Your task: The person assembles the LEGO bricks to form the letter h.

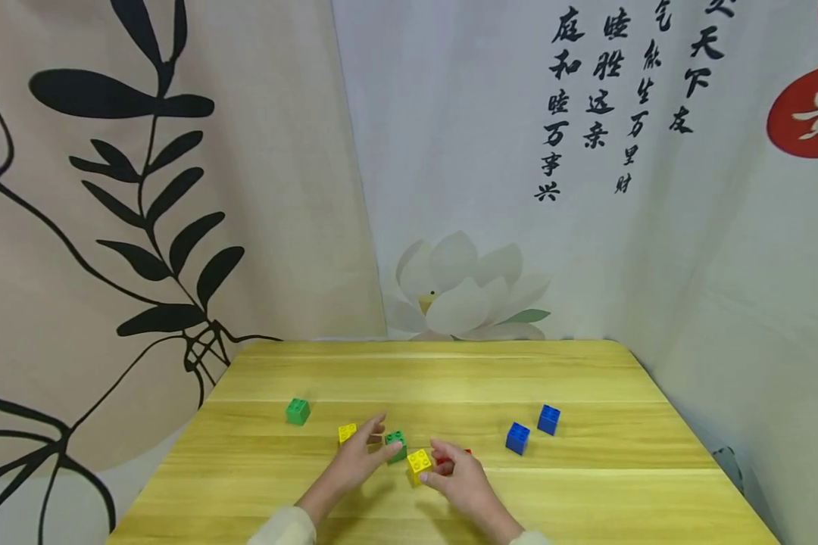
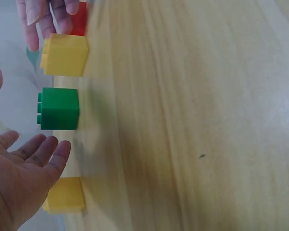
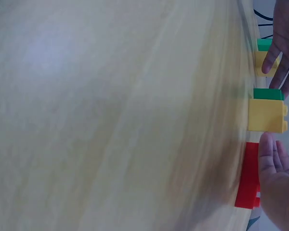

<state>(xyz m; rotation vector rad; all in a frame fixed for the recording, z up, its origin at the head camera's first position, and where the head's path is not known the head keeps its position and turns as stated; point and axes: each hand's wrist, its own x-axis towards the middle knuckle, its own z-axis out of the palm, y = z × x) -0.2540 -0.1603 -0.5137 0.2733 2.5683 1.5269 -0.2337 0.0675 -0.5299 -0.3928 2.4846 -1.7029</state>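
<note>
My left hand [image 1: 356,458] hovers with its fingers spread between a yellow block [image 1: 347,432] and a green block [image 1: 396,446]. In the left wrist view nothing lies in the palm. My right hand [image 1: 465,481] is beside a second yellow block [image 1: 419,463], and its fingertips come right up to that block's side. Whether they touch it I cannot tell. Partly hidden behind the right hand is a red block [image 3: 247,175], longer than the others in the right wrist view. The green block stands just left of the second yellow one.
Another green block [image 1: 298,412] sits farther left on the wooden table [image 1: 450,371]. Two blue blocks, one nearer [image 1: 517,438] and one farther [image 1: 548,419], stand to the right. A printed curtain [image 1: 463,151] hangs behind the table's far edge.
</note>
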